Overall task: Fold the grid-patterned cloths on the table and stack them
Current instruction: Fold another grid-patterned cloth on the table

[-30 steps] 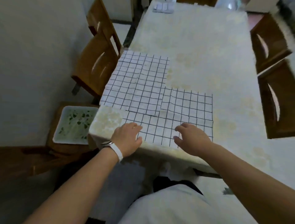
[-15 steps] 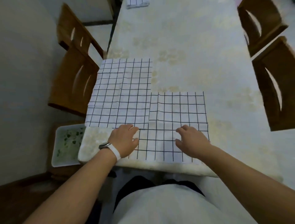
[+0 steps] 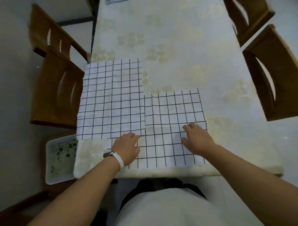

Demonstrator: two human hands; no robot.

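Two white cloths with black grid lines lie flat on the table. The near cloth spreads from the table's front edge toward the middle. The left cloth lies further back and overlaps the near cloth's left part. My left hand rests on the near cloth's left side, at the corner of the left cloth, fingers lightly bent. My right hand lies on the near cloth's right side with its fingers spread over the fabric. Neither hand visibly lifts the cloth.
The table has a pale floral cover. Wooden chairs stand at the left and right. A white tray with green bits sits low at the left. Another grid-patterned item shows at the far edge.
The view has swung so the table appears straight on. My right hand has slid forward and right on the near cloth. My left hand stays at the same corner.
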